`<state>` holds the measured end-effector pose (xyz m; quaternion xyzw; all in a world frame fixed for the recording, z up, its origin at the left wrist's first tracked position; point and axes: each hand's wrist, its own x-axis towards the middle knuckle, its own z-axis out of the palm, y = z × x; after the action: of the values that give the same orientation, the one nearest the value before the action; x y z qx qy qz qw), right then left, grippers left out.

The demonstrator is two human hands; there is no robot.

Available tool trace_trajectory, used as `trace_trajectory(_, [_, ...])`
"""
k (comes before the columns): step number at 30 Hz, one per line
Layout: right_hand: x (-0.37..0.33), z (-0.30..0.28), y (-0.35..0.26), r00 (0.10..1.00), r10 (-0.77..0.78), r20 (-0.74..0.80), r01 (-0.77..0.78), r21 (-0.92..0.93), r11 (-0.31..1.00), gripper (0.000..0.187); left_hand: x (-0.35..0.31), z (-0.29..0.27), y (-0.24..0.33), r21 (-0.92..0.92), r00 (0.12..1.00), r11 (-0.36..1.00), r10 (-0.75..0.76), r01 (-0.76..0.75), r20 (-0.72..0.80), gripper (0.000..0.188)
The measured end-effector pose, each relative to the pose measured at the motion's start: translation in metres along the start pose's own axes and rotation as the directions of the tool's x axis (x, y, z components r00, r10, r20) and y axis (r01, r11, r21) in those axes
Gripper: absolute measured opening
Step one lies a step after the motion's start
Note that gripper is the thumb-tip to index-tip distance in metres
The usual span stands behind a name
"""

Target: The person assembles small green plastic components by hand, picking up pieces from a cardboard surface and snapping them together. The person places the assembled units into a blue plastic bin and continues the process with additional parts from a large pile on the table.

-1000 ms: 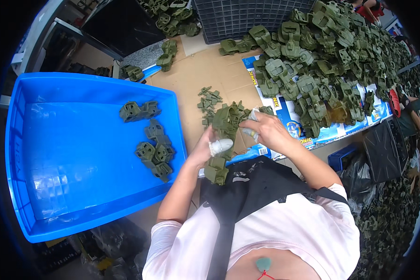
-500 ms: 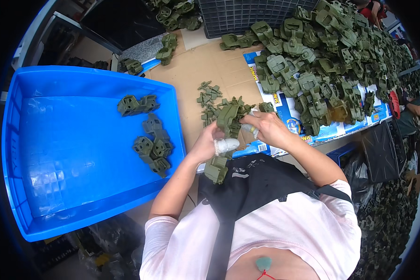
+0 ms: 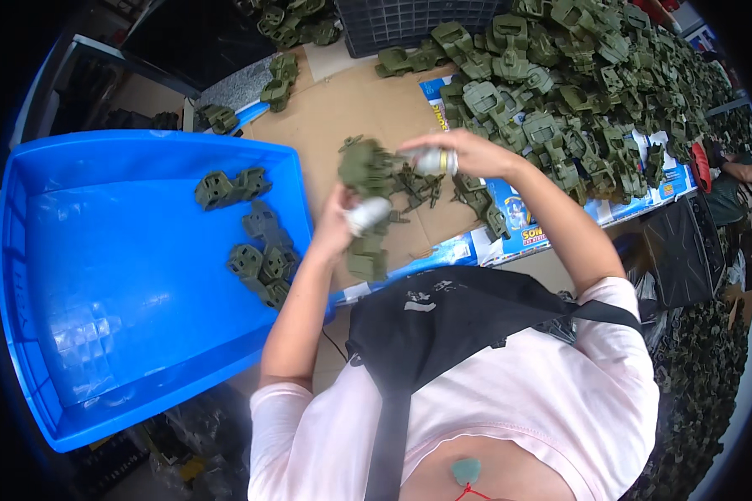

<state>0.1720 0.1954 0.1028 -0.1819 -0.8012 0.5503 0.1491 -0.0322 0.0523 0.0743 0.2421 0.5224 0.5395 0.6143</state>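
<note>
My left hand (image 3: 334, 227), its thumb wrapped in white, is closed round a dark green plastic toy vehicle body (image 3: 366, 260), held tilted above the cardboard and blurred by motion. Just right of that body is my right hand (image 3: 468, 154), with fingers stretched out toward it and white wrapping on a digit. I see nothing held in it. Below those fingers, small green plastic parts (image 3: 418, 188) lie loose on the cardboard (image 3: 342, 100). Another green vehicle body (image 3: 480, 204) rests to the right of these parts.
A blue bin (image 3: 142, 334) on the left holds several green vehicle bodies (image 3: 263, 250). A large heap of such bodies (image 3: 543, 92) covers the table's right side. At the back stands a black crate (image 3: 418, 25). A person's arm (image 3: 745, 172) shows at far right.
My left hand and the vehicle body have moved left and slightly up. My right hand has drawn away from the body and risen. The whole view has shifted a little.
</note>
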Motion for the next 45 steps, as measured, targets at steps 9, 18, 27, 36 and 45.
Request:
trace_trajectory(9, [-0.028, 0.058, 0.214, 0.982, -0.108, -0.154, -0.069, -0.83, 0.554, 0.031, -0.042, -0.008, -0.017, -0.257, 0.947, 0.945, -0.255, 0.201, -0.195, 0.041])
trace_trajectory(18, [-0.065, 0.041, 0.049, 0.967, 0.102, -0.234, -0.194, -0.415, 0.889, 0.039, -0.041, -0.011, -0.039, -0.375, 0.967, 0.899, -0.252, 0.225, -0.023, 0.06])
trace_trajectory(27, [-0.097, 0.099, -0.009, 0.992, 0.003, 0.123, 0.042, -0.362, 0.931, 0.034, -0.033, 0.021, -0.059, -0.369, 0.892, 0.813, -0.426, 0.45, 0.149, 0.037])
trace_trajectory(36, [-0.086, 0.104, -0.026, 0.961, 0.058, 0.272, 0.079, -0.466, 0.881, 0.034, -0.025, 0.021, -0.076, -0.34, 0.909, 0.843, -0.385, 0.417, 0.161, 0.031])
trace_trajectory(45, [-0.089, 0.109, -0.023, 0.948, 0.091, 0.305, 0.08, -0.504, 0.86, 0.031, -0.019, 0.017, -0.088, -0.264, 0.888, 0.848, -0.434, 0.46, 0.155, 0.035])
